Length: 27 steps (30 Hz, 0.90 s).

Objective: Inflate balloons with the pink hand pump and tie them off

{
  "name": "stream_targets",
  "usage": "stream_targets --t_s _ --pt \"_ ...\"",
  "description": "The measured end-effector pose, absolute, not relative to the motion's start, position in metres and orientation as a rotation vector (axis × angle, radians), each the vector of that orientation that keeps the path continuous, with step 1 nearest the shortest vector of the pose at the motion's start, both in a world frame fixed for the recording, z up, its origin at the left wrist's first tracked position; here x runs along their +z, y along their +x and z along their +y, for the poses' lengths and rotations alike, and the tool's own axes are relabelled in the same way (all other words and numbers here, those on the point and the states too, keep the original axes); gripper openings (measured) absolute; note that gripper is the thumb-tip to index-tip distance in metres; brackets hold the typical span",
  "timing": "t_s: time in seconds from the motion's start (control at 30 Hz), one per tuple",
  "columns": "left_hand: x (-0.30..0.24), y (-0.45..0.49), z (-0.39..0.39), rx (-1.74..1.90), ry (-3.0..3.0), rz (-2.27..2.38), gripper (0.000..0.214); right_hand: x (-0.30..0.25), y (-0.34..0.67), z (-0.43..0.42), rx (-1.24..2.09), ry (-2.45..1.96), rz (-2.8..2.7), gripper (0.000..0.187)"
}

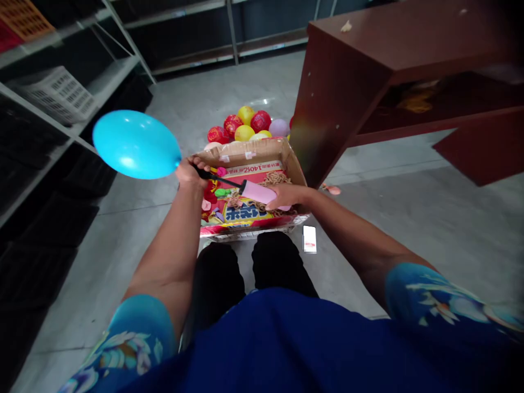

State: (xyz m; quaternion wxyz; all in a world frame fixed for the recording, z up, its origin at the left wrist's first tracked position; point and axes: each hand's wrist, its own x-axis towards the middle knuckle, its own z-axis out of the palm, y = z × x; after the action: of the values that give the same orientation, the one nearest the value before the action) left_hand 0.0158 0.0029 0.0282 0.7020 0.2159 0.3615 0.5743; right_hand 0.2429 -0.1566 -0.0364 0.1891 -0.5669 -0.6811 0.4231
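My left hand (191,171) is closed around the black end of a balloon pump, right at the neck of an inflated blue balloon (136,144). Its fingers partly hide where balloon and pump meet. The balloon sticks out to the left. My right hand (283,196) grips the pink barrel of the balloon pump (257,192), and a length of black rod shows between the hands. Below them an open cardboard box (295,164) holds loose uninflated balloons: a green one (222,192), pink and red ones at the left, and beige ones (277,178) at the right.
Inflated red, yellow and lilac balloons (244,132) lie on the floor behind the box. A dark red wooden desk (347,71) stands at the right. Shelves (118,68) with a white basket (61,95) line the left. A lit phone-like rectangle (310,239) is near my knee.
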Motion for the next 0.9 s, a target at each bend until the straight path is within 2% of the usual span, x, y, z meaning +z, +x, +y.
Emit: stream_targets --t_s 0.23,0.53,0.67,0.77,0.9 --pt "0.022 0.022 -0.001 1.258 0.5 0.688 0.028 -0.03 0.244 -0.161 1.142 -1.759 -1.947 0.062" --pt "-0.02 0.022 -0.001 1.203 0.488 0.685 0.025 -0.042 0.192 -0.12 1.068 -1.772 -1.933 0.06" --pt "-0.032 0.006 0.003 1.153 0.424 0.711 0.022 -0.059 0.184 -0.122 1.251 -1.712 -1.87 0.064" --pt "-0.042 -0.008 0.012 1.14 0.401 0.673 0.022 -0.068 0.189 -0.128 1.226 -1.814 -1.846 0.069" --pt "-0.054 -0.02 0.026 1.172 0.377 0.632 0.018 -0.072 0.197 -0.134 1.409 -1.774 -1.724 0.061"
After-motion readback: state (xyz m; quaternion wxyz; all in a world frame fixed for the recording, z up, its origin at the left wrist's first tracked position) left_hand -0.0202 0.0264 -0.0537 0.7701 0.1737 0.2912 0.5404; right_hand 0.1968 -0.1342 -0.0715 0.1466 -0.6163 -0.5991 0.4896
